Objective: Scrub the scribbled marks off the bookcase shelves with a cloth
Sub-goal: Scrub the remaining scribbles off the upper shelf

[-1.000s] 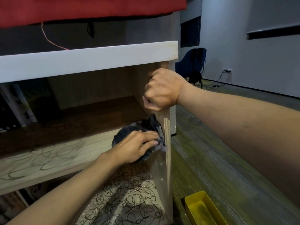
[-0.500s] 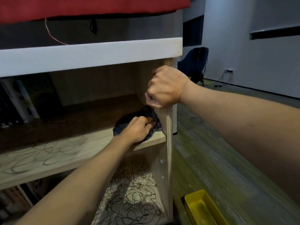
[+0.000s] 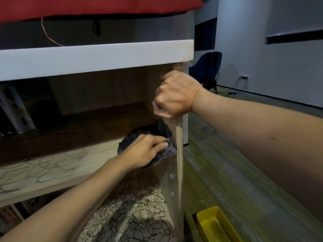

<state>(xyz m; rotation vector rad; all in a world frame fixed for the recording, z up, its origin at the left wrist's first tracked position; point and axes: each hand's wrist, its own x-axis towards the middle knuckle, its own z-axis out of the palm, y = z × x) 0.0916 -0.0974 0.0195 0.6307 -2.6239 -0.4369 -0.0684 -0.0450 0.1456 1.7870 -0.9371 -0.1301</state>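
A wooden bookcase fills the left of the view, with a light middle shelf (image 3: 57, 170) carrying faint grey scribbles. The lower shelf (image 3: 132, 215) beneath it is thick with black scribbles. My left hand (image 3: 145, 151) presses a dark grey cloth (image 3: 153, 135) onto the right front corner of the middle shelf, fingers spread flat over it. Part of the cloth hangs over the shelf's front edge. My right hand (image 3: 174, 95) is clenched around the bookcase's right side panel (image 3: 180, 154), just above the cloth.
A yellow plastic tray (image 3: 216, 226) lies on the green-grey carpet at the bottom right. Books (image 3: 12, 110) stand at the far left of the upper compartment. A red cloth (image 3: 97, 6) drapes over the top. A dark blue chair (image 3: 208, 67) stands by the far wall.
My left hand and the cloth slid back toward the shelf's front edge after a push inward, a scrubbing stroke. My right hand kept its grip on the side panel.
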